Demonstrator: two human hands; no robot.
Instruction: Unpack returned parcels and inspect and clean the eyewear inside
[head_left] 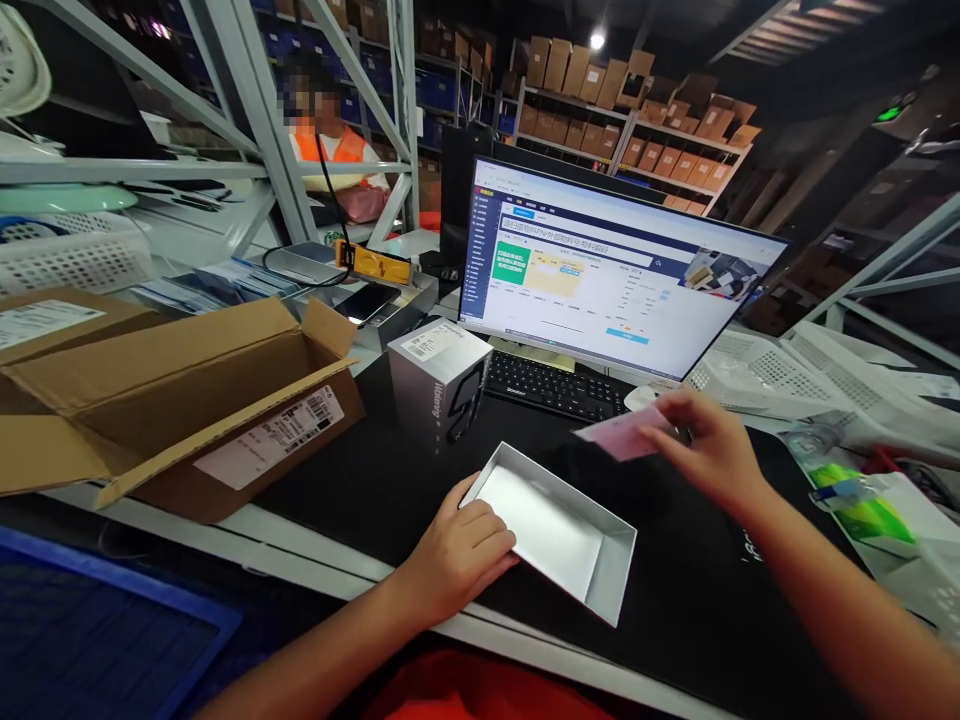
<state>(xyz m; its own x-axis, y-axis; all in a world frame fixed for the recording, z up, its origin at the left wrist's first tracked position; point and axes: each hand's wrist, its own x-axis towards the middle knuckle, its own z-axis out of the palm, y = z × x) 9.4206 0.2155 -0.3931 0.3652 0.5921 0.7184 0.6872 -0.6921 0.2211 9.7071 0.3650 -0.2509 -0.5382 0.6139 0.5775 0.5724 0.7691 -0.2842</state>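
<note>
My left hand (459, 552) grips the near-left corner of a shallow, open white box tray (592, 570) lying on the black desk mat (375, 470). My right hand (709, 450) hovers above the mat to the right, pinching a thin pink card or slip (619, 436), which is motion-blurred. A grey cube-shaped product box (439, 375) with a barcode label stands upright behind the tray, in front of the keyboard (551, 388).
An open cardboard carton (172, 400) lies at the left. A lit monitor (607, 270) stands behind the keyboard. A yellow barcode scanner (373, 264) and phone rest behind. White baskets and plastic bags (862, 500) sit right. A person in an orange vest (330, 150) works beyond the shelving.
</note>
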